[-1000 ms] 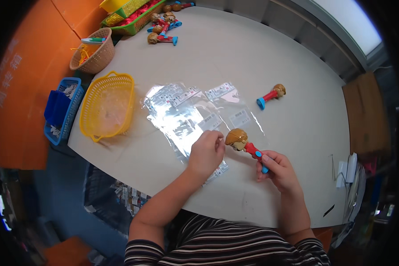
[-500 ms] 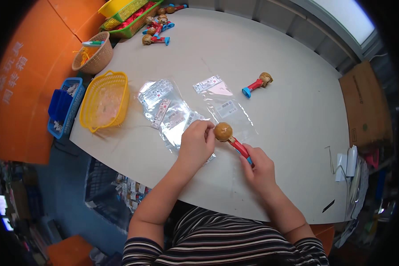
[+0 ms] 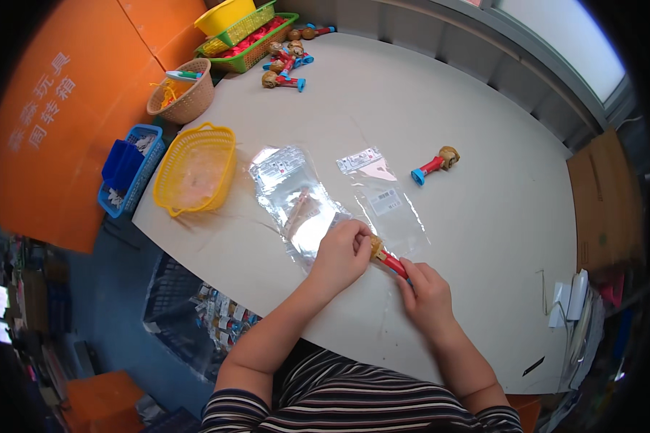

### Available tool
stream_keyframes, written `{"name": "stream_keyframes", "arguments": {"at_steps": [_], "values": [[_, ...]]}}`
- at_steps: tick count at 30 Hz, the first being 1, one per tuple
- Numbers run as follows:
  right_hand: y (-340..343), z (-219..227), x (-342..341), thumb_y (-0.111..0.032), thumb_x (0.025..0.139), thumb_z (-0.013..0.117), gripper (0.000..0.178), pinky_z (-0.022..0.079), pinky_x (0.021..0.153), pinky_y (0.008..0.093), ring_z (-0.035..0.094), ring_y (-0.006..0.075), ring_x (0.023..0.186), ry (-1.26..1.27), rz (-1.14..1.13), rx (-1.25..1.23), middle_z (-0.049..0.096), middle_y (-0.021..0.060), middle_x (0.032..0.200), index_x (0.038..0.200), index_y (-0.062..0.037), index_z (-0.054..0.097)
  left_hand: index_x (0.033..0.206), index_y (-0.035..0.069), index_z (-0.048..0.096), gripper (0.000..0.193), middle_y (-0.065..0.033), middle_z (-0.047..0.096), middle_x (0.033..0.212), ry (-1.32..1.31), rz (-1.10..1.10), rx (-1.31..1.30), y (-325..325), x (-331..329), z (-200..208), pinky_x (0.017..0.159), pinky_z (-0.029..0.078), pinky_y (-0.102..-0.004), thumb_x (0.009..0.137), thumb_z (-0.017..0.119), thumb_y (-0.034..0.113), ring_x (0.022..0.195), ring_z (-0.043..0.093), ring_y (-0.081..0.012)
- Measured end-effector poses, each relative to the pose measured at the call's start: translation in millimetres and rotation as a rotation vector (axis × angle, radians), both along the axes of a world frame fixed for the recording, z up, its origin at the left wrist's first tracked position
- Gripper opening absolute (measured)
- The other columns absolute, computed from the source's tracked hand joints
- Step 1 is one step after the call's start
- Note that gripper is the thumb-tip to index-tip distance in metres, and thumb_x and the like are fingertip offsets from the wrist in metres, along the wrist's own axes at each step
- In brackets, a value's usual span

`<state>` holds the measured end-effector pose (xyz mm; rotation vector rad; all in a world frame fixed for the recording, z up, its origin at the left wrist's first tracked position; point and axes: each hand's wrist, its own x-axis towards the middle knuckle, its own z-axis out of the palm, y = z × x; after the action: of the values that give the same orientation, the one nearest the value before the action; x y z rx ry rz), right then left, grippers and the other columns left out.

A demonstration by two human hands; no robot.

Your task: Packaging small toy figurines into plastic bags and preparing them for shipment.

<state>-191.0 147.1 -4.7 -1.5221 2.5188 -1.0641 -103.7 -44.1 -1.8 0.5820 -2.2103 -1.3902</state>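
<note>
Between my two hands is a toy stick (image 3: 391,263) with a brown rounded head, a red handle and a blue end. My right hand (image 3: 429,292) is closed round the handle's blue end. The fingers of my left hand (image 3: 341,254) are pinched at the brown head and cover part of it. Just beyond lies a flat clear plastic bag (image 3: 404,225) with a label. A pile of shiny clear bags (image 3: 282,173) lies beside it, running under my left hand. A similar toy stick (image 3: 432,167) rests farther off to the right.
On the left stand a yellow basket (image 3: 231,162), a tan basket (image 3: 195,105) and a blue basket (image 3: 148,173). Several more toy sticks (image 3: 285,82) lie at the far left by a green basket (image 3: 249,61). A cardboard box (image 3: 603,202) borders the right side; a dark blue crate (image 3: 162,303) is below the table.
The view has shifted, so the table sits lower and farther right. My left fingers have moved over the toy's brown head, which showed whole before. My right hand keeps its grip.
</note>
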Motion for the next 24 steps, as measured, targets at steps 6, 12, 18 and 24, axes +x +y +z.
{"name": "stream_keyframes", "arguments": {"at_steps": [6,12,18,24], "values": [[-2.4,6.5,-8.4,-0.013,0.095,0.065,0.028,0.045,0.051,0.0239,0.059,0.0109,0.064,-1.092,-0.307,-0.103,0.064,0.0043,0.080,0.120,0.0003,0.064,0.094,-0.001,0.064,0.006,-0.0075,0.060,0.080,0.089,-0.008,-0.127,5.5,-2.9,-4.1,0.058,0.048,-0.0250,0.089,0.065,0.001,0.063,0.059,-0.0127],[-5.1,2.8,1.6,-0.014,0.096,0.065,0.028,0.043,0.055,0.0197,0.055,0.0047,0.065,-0.794,-0.035,-0.101,0.064,0.0016,0.081,0.120,0.0012,0.066,0.093,0.000,0.064,0.006,-0.0077,0.060,0.080,0.169,0.083,-0.075,12.5,-5.6,12.1,0.059,0.048,-0.0291,0.087,0.064,0.001,0.065,0.059,-0.0158],[12.8,21.8,-1.7,-0.013,0.097,0.062,0.027,0.044,0.052,0.0202,0.054,0.0059,0.061,-0.745,-0.186,-0.088,0.061,0.0008,0.077,0.120,0.0006,0.065,0.090,0.002,0.064,0.006,-0.0098,0.060,0.079,-0.040,0.117,-0.129,-7.9,7.8,-7.1,0.068,0.049,-0.0379,0.085,0.065,0.005,0.073,0.061,-0.0256],[7.2,32.8,-6.8,-0.014,0.100,0.058,0.028,0.044,0.050,0.0221,0.055,0.0079,0.061,-1.037,-0.167,-0.198,0.060,0.0016,0.076,0.121,0.0030,0.061,0.099,0.000,0.066,0.012,-0.0067,0.066,0.083,-0.178,0.098,0.067,-7.7,15.3,-17.0,0.070,0.052,-0.0271,0.088,0.067,0.005,0.074,0.062,-0.0132]]}}
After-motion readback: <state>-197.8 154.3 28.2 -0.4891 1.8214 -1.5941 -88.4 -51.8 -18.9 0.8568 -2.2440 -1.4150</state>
